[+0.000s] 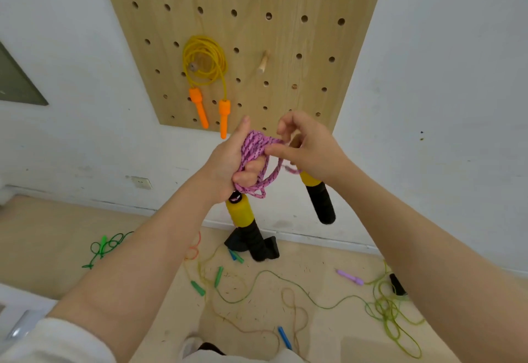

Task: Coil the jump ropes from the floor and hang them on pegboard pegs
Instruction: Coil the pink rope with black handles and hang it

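Risk assessment: the pink braided jump rope (257, 160) is gathered in loops but nothing binds them. If the wrap slackens during transfer to a peg, the coil will likely spill open. The two heavy yellow-and-black handles, one (243, 220) hanging below the left hand and one (318, 197) below the right, could swing and drag loops off. The nearest free wooden peg (263, 61) is short and tilted, so a loosely hung coil may slide off it.

Left hand (225, 162): fingers curled closed through the coil, gripping the loops against the palm, thumb extended upward along the bundle.

Right hand (308, 145): partly closed. Its thumb and forefinger appear to pinch a strand at the coil's right edge; the remaining fingers are loosely bent above it. Whether they also touch the rope cannot be told.

Location: the pink rope is held in the air, in front of the lower edge of the wooden pegboard (285, 34) on the far wall. A yellow rope with orange handles (204, 60) already hangs on a peg at the board's left.

Outstanding: several ropes remain on the near floor, including a green one (105, 245) at left and a tangled yellow-green one (391, 311) at right.
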`<state>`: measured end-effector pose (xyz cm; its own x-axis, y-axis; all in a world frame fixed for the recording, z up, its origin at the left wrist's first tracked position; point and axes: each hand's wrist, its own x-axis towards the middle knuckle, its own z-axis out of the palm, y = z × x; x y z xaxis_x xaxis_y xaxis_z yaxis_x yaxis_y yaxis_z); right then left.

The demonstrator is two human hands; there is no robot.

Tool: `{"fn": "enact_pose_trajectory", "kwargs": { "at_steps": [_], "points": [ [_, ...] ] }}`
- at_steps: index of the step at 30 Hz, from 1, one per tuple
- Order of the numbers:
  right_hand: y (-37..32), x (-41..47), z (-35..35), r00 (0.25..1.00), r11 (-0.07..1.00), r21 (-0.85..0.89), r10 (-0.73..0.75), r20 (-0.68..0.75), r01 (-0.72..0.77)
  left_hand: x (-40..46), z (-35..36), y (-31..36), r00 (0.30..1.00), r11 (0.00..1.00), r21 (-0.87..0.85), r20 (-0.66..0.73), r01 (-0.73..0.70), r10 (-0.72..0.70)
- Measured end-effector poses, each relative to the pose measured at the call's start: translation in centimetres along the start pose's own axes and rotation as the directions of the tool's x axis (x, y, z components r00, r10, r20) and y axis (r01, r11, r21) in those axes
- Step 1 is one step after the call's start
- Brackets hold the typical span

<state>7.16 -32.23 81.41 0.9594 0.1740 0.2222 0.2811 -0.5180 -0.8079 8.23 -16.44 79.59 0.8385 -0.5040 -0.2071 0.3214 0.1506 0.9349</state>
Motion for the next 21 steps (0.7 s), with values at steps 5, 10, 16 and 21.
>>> {"fn": "enact_pose_trajectory", "kwargs": {
  "at_steps": [5,10,16,21],
  "points": [
    [-0.7,1.5,0.7,0.855,0.919,0.254,0.142,0.499,-0.301,0.1,-1.8,1.5,0.989,0.997,0.049,0.134,0.064,-0.07],
    [-1.7,3.6,2.8,0.917,0.95,0.21,0.142,0.372,-0.232,0.9,-5.0,3.3,0.996,0.987,0.147,0.055,0.058,-0.066],
    [-2.2,6.4,5.2,0.929,0.943,0.128,0.267,0.256,-0.306,1.8,-8.9,4.3,0.992,0.901,0.417,0.006,-0.117,0.126],
    [-2.6,7.9,5.5,0.917,0.879,0.284,0.324,0.233,-0.382,1.2,-11.6,4.4,0.969,0.857,0.453,0.142,-0.247,0.204]
  ]
}}
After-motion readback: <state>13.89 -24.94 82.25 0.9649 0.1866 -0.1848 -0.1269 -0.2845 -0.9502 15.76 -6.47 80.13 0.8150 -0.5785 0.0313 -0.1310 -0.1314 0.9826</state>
